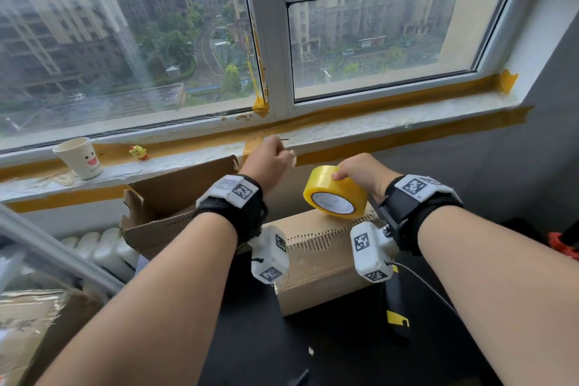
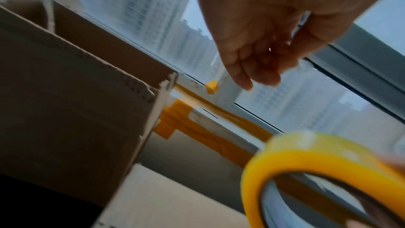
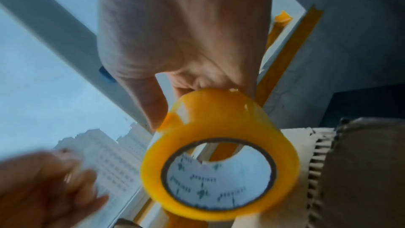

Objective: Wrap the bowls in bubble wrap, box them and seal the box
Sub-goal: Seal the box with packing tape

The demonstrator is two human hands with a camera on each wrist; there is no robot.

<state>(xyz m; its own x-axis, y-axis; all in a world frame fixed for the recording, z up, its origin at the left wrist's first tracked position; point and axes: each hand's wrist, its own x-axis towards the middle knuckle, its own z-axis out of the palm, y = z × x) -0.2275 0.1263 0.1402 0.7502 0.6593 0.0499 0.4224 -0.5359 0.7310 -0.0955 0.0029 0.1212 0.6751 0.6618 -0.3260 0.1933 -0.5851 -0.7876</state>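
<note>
My right hand (image 1: 360,174) grips a yellow tape roll (image 1: 335,193) by its far rim and holds it tilted on top of the cardboard box (image 1: 316,263). In the right wrist view the thumb lies on the tape roll (image 3: 219,145), beside a lifted tape end. The box's right flap lies down with its corrugated edge showing. Its left flap (image 1: 175,194) stands open. My left hand (image 1: 272,160) hovers above the box to the left of the roll, fingers curled toward the thumb. The left hand (image 2: 263,49) has nothing plainly visible in it. No bowls are visible.
The window sill (image 1: 376,125) behind the box carries a paper cup (image 1: 80,158) and a small yellow toy (image 1: 138,152). A black and yellow tool (image 1: 396,313) lies on the dark table right of the box. A white radiator (image 1: 103,247) is at the left.
</note>
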